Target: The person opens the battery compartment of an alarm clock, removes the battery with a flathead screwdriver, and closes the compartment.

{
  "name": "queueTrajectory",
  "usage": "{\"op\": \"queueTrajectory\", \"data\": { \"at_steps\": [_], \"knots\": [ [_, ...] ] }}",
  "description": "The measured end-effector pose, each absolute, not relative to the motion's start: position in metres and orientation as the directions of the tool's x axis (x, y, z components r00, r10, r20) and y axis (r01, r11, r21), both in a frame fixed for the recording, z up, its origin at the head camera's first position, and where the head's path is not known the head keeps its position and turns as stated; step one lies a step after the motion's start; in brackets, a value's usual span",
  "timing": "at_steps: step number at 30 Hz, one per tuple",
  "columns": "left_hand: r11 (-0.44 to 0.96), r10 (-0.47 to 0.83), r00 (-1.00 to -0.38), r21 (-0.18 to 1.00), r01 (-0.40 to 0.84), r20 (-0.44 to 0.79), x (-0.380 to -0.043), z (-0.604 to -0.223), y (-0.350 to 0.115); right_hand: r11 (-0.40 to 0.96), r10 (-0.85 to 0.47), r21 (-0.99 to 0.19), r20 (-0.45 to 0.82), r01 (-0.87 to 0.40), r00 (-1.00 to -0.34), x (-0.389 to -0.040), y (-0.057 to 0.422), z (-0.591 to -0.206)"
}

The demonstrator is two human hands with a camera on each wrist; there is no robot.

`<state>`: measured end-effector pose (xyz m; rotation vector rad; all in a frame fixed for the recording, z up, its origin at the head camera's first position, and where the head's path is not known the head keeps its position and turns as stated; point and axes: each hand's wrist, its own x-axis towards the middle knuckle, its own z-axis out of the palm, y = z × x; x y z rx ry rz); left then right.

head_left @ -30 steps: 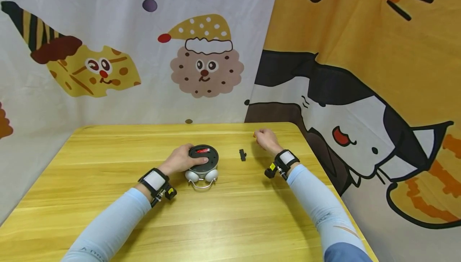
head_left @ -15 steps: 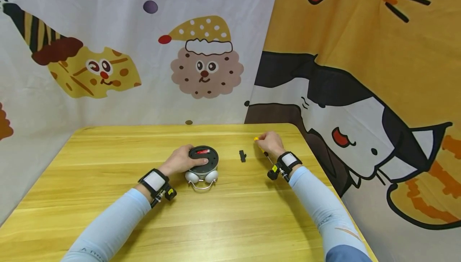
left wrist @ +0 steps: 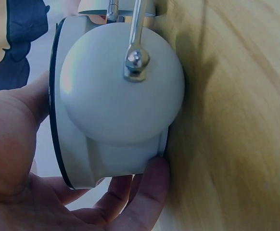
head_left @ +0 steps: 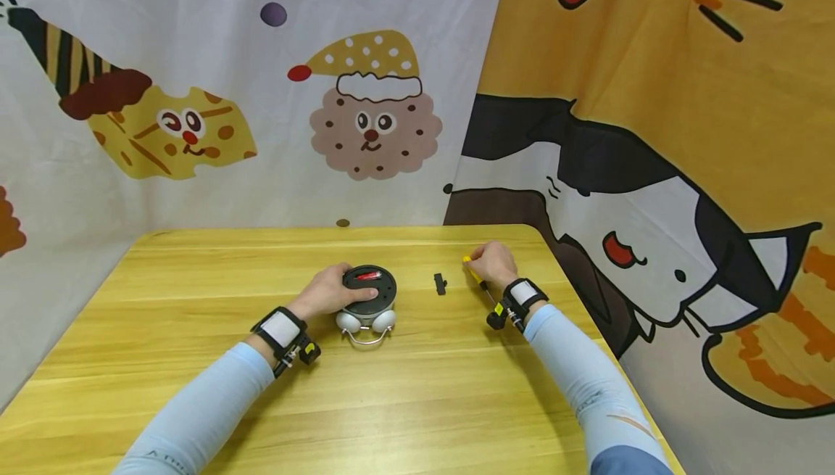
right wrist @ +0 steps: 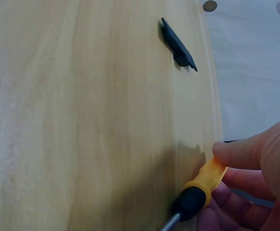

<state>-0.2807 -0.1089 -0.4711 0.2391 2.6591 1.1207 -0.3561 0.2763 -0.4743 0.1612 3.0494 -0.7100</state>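
— At the middle of the wooden tabletop (head_left: 417, 388), what lies under the person's left hand (head_left: 324, 291)?

— A small white alarm clock (head_left: 368, 298), laid face down with its dark back plate turned up. A red battery (head_left: 368, 274) sits in the open compartment. Its two round bells (left wrist: 121, 83) and wire handle point toward the person. The left hand's grip is closed round the clock's body, thumb on the dark back and fingers (left wrist: 145, 195) curled under the rim against the wood.

— And the right hand (head_left: 493, 264)?

— It is well apart from the clock, near the tabletop's far right corner. Its grip is closed on a screwdriver (right wrist: 197, 195) with a yellow and black handle, pinched between thumb and fingers, the metal shaft running back toward the wrist.

— Anything between the two hands?

— A small black cover (head_left: 440, 283) lies flat on the wood, nearer the right hand, touching neither hand.

— The setting?

— Cartoon-printed cloths hang behind and to the right of the tabletop: a cookie figure (head_left: 375, 123) in a spotted hat, and a black-and-white cat (head_left: 626, 221) on orange. Both forearms wear pale blue sleeves (head_left: 215, 402) and wrist straps.
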Motion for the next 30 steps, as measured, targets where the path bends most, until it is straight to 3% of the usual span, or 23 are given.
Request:
{"op": "queueTrajectory", "data": {
  "at_steps": [30],
  "knots": [
    [0.697, 0.241, -0.956, 0.715, 0.051, -0.166, -0.278, -0.468, -0.107, 0.930, 0.083, -0.359, 0.000, 0.077, -0.997, -0.350, 0.266, -0.466]
  ]
}}
